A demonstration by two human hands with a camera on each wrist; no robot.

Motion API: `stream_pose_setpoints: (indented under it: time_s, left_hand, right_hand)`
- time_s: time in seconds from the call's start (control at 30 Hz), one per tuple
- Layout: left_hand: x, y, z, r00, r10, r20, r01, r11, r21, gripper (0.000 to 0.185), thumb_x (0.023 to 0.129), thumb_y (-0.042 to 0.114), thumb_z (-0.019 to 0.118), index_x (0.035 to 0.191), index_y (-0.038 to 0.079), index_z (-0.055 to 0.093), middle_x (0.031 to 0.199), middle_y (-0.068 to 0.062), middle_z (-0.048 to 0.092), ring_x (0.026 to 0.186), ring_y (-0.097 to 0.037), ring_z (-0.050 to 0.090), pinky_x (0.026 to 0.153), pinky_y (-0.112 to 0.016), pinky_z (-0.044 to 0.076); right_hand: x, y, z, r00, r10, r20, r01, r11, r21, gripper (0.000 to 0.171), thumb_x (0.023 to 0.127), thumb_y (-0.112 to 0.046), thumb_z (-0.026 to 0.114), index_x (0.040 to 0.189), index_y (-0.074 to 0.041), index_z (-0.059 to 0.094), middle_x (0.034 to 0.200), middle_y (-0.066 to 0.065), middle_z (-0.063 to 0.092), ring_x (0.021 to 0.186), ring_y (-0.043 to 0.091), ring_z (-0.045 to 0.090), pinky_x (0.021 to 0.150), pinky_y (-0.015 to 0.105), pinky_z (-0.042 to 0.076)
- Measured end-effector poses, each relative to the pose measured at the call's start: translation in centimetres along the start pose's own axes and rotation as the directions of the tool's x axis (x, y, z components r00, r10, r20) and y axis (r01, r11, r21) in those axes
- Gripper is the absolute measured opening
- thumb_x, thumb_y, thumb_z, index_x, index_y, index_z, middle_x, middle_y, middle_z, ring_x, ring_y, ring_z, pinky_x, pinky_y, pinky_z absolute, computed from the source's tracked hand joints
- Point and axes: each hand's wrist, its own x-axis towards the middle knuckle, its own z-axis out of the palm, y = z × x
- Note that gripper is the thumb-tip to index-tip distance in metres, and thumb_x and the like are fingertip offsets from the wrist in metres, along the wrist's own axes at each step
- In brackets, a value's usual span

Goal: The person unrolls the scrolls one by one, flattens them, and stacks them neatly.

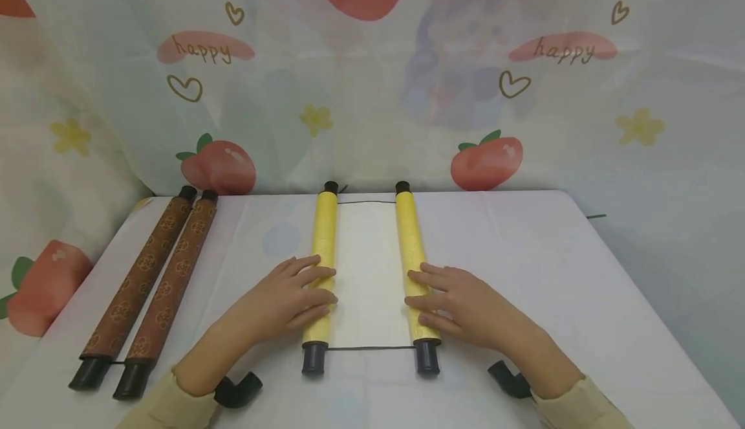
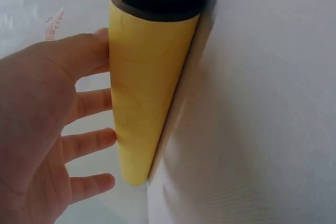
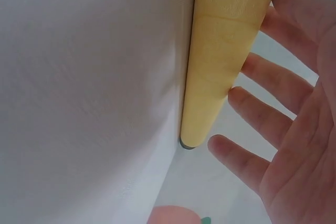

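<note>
A yellow scroll lies partly unrolled on the white-covered table, a pale blank sheet showing between its two rolls. Dark knobs cap the ends of both rolls. My left hand rests its spread, fairly straight fingers over the left roll. On the right roll, the fingers of my right hand lie in the same way. From the left wrist view, the fingertips and thumb meet the side of the yellow roll. In the right wrist view most fingertips are right at the edge of the other roll.
To the left lies a brown patterned scroll, its two rolls side by side with dark knobs. A printed cloth with fruit and "happy" lettering hangs behind the table. Curved black pieces sit by both wrists.
</note>
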Motion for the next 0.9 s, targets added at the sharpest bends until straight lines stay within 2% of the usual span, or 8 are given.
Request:
stream_pose_setpoints:
  time_s: [0.27, 0.43, 0.53, 0.7, 0.9]
  left_hand:
    - [-0.04, -0.01, -0.13, 0.999, -0.016, 0.035, 0.017, 1.000, -0.013, 0.025, 0.100, 0.040, 0.057, 0.115, 0.027, 0.072, 0.146, 0.003, 0.055, 0.145, -0.034, 0.036, 0.113, -0.062, 0.029]
    - [-0.06, -0.24, 0.03, 1.000, 0.003, -0.003, -0.003, 1.000, -0.019, 0.022, 0.098, 0.038, 0.061, 0.110, 0.025, 0.073, 0.139, 0.003, 0.060, 0.143, -0.034, 0.040, 0.112, -0.062, 0.031]
    - [-0.06, -0.35, 0.06, 1.000, 0.009, -0.026, -0.010, 1.000, -0.021, 0.020, 0.097, 0.037, 0.062, 0.108, 0.024, 0.074, 0.136, 0.002, 0.063, 0.141, -0.034, 0.042, 0.111, -0.061, 0.033]
    - [-0.12, -0.40, -0.08, 0.999, 0.011, -0.036, -0.011, 1.000, -0.007, 0.020, 0.096, 0.036, 0.063, 0.108, 0.028, 0.077, 0.134, 0.001, 0.064, 0.138, -0.034, 0.046, 0.109, -0.060, 0.036]
    - [-0.11, -0.45, -0.08, 0.999, 0.016, -0.043, -0.016, 1.000, 0.001, 0.019, 0.096, 0.036, 0.064, 0.106, 0.027, 0.077, 0.134, 0.002, 0.064, 0.137, -0.035, 0.046, 0.108, -0.060, 0.037]
  right_hand:
    - [-0.05, 0.26, 0.06, 1.000, -0.008, -0.020, 0.008, 1.000, 0.014, 0.029, 0.089, -0.037, 0.073, 0.114, -0.021, 0.073, 0.139, 0.008, 0.061, 0.134, 0.032, 0.052, 0.105, 0.048, 0.044]
    - [-0.09, 0.39, 0.04, 1.000, -0.009, -0.014, 0.010, 1.000, 0.018, 0.026, 0.089, -0.033, 0.074, 0.110, -0.019, 0.073, 0.136, 0.007, 0.063, 0.133, 0.032, 0.053, 0.105, 0.047, 0.044]
    - [-0.09, 0.35, -0.09, 1.000, -0.003, -0.002, 0.003, 1.000, 0.019, 0.028, 0.089, -0.033, 0.073, 0.113, -0.019, 0.073, 0.136, 0.006, 0.063, 0.133, 0.032, 0.053, 0.106, 0.046, 0.045]
    - [-0.05, 0.32, -0.20, 1.000, 0.001, -0.009, -0.001, 1.000, 0.013, 0.032, 0.088, -0.034, 0.074, 0.117, -0.021, 0.074, 0.136, 0.007, 0.063, 0.131, 0.031, 0.055, 0.104, 0.047, 0.046]
    - [-0.09, 0.34, -0.37, 1.000, 0.020, -0.019, -0.020, 1.000, 0.019, 0.030, 0.085, -0.034, 0.077, 0.112, -0.019, 0.075, 0.136, 0.009, 0.062, 0.131, 0.030, 0.055, 0.104, 0.046, 0.046]
